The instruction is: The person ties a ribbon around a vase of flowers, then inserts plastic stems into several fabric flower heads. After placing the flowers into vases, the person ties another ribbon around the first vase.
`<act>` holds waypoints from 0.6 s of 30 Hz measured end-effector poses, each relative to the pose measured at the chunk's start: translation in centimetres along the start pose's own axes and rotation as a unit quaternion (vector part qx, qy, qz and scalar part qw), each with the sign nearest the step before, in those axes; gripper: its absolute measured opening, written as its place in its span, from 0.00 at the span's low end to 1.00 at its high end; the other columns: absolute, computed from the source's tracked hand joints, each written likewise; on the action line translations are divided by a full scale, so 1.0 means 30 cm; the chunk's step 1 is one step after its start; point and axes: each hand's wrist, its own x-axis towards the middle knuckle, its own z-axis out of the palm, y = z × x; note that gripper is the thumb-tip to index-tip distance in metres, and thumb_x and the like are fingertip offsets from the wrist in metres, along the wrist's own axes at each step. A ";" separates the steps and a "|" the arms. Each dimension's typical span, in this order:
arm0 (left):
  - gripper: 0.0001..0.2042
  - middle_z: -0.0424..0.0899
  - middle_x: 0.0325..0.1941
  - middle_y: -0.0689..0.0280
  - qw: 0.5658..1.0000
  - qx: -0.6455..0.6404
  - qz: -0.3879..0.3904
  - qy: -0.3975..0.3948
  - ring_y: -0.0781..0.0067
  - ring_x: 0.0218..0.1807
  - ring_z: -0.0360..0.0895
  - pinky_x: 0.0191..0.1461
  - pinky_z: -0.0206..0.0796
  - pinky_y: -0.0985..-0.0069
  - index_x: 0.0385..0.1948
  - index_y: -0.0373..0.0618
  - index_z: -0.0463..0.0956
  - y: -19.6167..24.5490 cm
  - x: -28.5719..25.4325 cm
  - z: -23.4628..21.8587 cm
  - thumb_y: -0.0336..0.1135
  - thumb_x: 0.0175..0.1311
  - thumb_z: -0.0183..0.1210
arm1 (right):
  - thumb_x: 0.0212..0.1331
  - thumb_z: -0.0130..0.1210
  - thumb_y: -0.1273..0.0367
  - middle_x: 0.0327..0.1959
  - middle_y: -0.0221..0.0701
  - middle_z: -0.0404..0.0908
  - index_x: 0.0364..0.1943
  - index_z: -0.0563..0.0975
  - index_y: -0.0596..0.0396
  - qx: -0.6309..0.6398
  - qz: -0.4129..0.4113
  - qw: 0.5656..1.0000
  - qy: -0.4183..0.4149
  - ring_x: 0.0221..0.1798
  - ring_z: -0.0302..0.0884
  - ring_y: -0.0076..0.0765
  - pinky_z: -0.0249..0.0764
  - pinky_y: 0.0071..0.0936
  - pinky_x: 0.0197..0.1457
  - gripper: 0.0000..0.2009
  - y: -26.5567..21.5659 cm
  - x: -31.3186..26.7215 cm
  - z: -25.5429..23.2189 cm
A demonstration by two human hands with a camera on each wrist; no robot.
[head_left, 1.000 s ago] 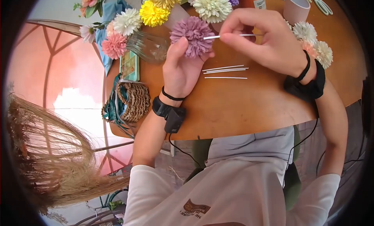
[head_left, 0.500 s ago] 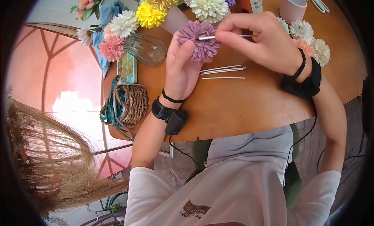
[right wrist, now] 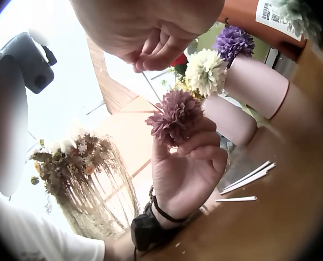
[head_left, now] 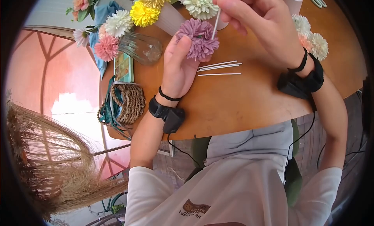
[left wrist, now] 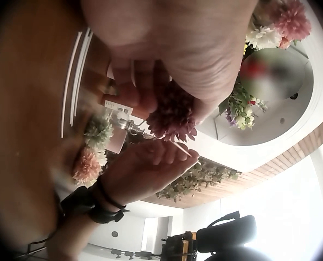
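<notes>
A mauve pompom flower (head_left: 200,41) rests in the left hand (head_left: 180,66), whose thumb lies on its near side; the right wrist view shows the fingers curled round the flower (right wrist: 175,117) from below. Above it, the right hand (head_left: 269,27) pinches a thin white stick (head_left: 217,21) between thumb and forefinger. The stick stands nearly upright, its lower end at the petals; whether it enters them cannot be told. Several more white sticks (head_left: 220,74) lie on the table beside the left hand.
A clear ribbed glass vase (head_left: 146,48) lies by pink, white and yellow flowers on the left. Below are a compartmented box (head_left: 124,68) and a woven rope basket (head_left: 132,103). A pink cup (head_left: 292,0) and pale flowers (head_left: 319,46) are at the right of the wooden table (head_left: 241,105).
The right hand has risen, turning the stick from nearly level to nearly upright. The left hand still holds the flower, which has tilted a little.
</notes>
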 end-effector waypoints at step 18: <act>0.24 0.81 0.56 0.61 1.000 0.000 -0.006 -0.014 0.72 0.53 0.80 0.52 0.72 0.73 0.62 0.39 0.69 0.000 -0.001 -0.011 0.49 0.75 0.55 | 0.78 0.47 0.67 0.35 0.27 0.82 0.45 0.76 0.58 -0.019 -0.008 1.000 -0.002 0.35 0.77 0.17 0.75 0.17 0.40 0.10 0.009 0.011 -0.030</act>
